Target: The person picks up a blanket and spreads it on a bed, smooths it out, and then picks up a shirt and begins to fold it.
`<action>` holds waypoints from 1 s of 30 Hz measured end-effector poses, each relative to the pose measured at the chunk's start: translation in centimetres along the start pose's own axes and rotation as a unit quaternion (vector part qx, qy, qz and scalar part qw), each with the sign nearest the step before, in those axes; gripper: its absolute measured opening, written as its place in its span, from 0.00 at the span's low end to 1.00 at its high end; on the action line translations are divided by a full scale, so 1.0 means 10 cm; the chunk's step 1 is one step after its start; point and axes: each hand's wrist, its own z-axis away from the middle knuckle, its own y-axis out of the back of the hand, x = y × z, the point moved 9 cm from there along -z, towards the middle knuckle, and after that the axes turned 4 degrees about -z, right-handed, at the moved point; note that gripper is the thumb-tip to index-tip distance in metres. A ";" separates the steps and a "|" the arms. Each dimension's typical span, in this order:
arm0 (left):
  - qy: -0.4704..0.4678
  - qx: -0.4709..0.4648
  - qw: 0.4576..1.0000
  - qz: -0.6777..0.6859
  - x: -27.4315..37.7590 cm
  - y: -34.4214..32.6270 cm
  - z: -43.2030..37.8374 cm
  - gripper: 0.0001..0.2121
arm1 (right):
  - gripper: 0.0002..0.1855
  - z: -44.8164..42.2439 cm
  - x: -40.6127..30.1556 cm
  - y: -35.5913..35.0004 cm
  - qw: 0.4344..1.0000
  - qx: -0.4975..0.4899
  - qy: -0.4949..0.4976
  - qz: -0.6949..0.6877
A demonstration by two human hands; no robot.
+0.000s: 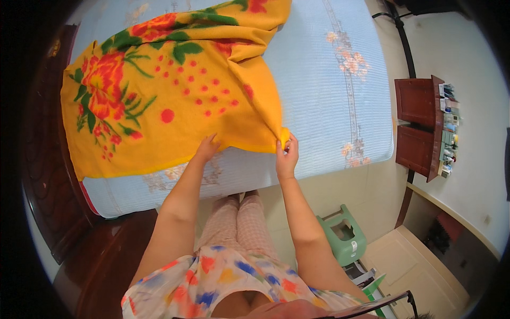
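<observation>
A yellow blanket [187, 107] with red flowers, green leaves and red dots lies over the left part of a bed with a light blue quilted cover [318, 91]. Its upper and right parts are folded and creased. My right hand [287, 155] pinches the blanket's near right corner between thumb and fingers. At the near edge of the blanket, left of that corner, my left hand [208, 147] rests on the cloth with its fingers spread.
A dark wooden headboard [48, 151] stands at the left, with a dark wooden cabinet [115, 255] beside the bed. A green plastic stool [346, 239] stands on the floor to my right. Beyond the bed's right end, a reddish-brown cabinet [416, 105] holds small bottles and boxes.
</observation>
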 end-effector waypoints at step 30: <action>-0.101 0.114 0.849 0.507 0.47 1.29 0.63 0.27 | 0.07 -0.16 0.07 -1.48 0.905 -0.243 0.046 0.347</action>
